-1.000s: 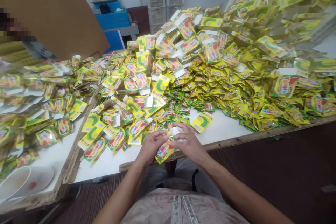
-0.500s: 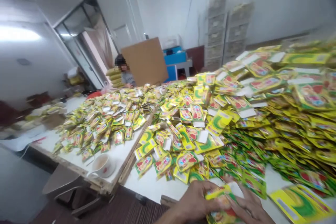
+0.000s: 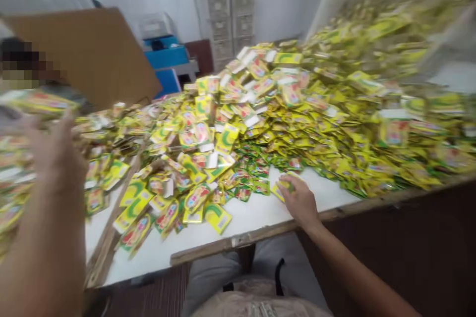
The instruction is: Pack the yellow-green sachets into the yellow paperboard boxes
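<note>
My left hand (image 3: 52,133) is raised at the far left, smeared by motion. Its fingers hold a small yellow-and-green printed box (image 3: 40,101) above the left part of the heap. On the white tabletop, my right hand (image 3: 297,198) has its fingers closed on a flat yellow box (image 3: 279,191), partly covered by the hand. Beside it lie small green-and-red packets (image 3: 256,183). Several filled yellow boxes with white flaps (image 3: 197,197) are piled left of my right hand. Behind and to the right spreads a large heap of yellow packets (image 3: 327,133).
A wooden strip (image 3: 111,223) divides the tabletop at left. The wooden front edge (image 3: 238,240) runs above my lap. A large pale bin (image 3: 323,10) tips packets at the right rear. A cardboard sheet (image 3: 92,54) and a person (image 3: 70,94) are at the left back.
My hands have separated from the box they held together. The left swung up and left with a box; the right now grips a flat yellow box on the table. The view turned right.
</note>
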Motion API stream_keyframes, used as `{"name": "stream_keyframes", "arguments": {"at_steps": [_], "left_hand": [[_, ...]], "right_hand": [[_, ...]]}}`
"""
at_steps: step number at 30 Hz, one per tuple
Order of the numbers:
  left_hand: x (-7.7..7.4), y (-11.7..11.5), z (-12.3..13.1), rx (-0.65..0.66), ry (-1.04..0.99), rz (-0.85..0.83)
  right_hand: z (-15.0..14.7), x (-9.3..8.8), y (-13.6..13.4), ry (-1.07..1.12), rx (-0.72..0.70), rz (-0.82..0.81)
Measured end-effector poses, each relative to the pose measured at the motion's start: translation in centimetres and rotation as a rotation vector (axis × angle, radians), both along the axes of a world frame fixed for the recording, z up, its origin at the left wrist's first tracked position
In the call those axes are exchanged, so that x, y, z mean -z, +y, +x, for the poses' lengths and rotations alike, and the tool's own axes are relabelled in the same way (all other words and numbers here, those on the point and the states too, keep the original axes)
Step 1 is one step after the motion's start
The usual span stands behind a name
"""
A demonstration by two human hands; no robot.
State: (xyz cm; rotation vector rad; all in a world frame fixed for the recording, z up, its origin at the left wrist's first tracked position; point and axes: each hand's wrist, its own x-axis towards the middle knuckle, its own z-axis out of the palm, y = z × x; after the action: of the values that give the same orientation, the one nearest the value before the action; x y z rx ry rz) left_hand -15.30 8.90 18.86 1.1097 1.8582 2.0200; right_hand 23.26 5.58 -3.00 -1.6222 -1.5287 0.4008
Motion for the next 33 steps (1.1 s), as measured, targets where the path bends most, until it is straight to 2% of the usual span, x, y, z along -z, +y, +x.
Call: {"name": "stream_keyframes", "arguments": {"at_steps": [1,3,4,6,9,13,15,17,19,23,25,27,30,32,33], "left_hand": [[1.3,0.8,0.2,-0.012,-0.049,0.019],[4.7,1.0,1.6,0.123,-0.129,-0.029],[6.6,0.5,2.8,0.255,-0.130,-0.104],[10.2,-1.2,5.8,0.418,-0.170,-0.267],[14.7,-3.9,10.8,0.597,-0.233,-0.471],[18.9,-5.7,15.3,0.797,-0.165,-0.594],[20.4,-6.0,16.2,0.874,-0.113,-0.625],[21.2,-6.2,16.5,0.923,-0.103,-0.640],[21.5,-6.2,16.5,0.936,-0.140,-0.649],[20.6,-6.6,17.0,0.925,-0.312,-0.758],[19.9,-6.8,17.7,0.975,-0.458,-0.825],[19.3,-7.0,18.3,1.042,-0.649,-0.816],[18.8,-6.9,18.6,1.053,-0.882,-0.623],[18.9,-6.7,18.2,1.004,-0.909,-0.515],[19.0,-6.6,17.8,0.969,-0.885,-0.494]], "right_hand": [[0.9,0.0,0.6,-0.091,0.072,-0.011],[2.3,0.3,1.4,-0.259,0.156,-0.116],[2.7,0.5,1.6,-0.327,0.155,-0.181],[2.8,1.0,1.6,-0.414,0.104,-0.263],[2.1,1.9,0.8,-0.432,0.041,-0.229],[1.5,2.5,-0.3,-0.473,0.102,-0.148],[1.6,2.7,-0.5,-0.517,0.035,-0.171],[2.1,2.8,-0.4,-0.530,-0.097,-0.163],[2.6,2.7,-0.4,-0.492,-0.142,-0.064],[2.4,1.0,-1.4,-0.315,0.021,0.270],[1.2,-0.2,-2.6,-0.237,0.021,0.400],[-0.7,-1.0,-4.0,-0.207,-0.122,0.477],[-3.6,-1.2,-6.1,-0.226,-0.477,0.489],[-4.8,-0.9,-6.7,-0.223,-0.652,0.439],[-5.1,-0.7,-6.6,-0.207,-0.689,0.413]]}}
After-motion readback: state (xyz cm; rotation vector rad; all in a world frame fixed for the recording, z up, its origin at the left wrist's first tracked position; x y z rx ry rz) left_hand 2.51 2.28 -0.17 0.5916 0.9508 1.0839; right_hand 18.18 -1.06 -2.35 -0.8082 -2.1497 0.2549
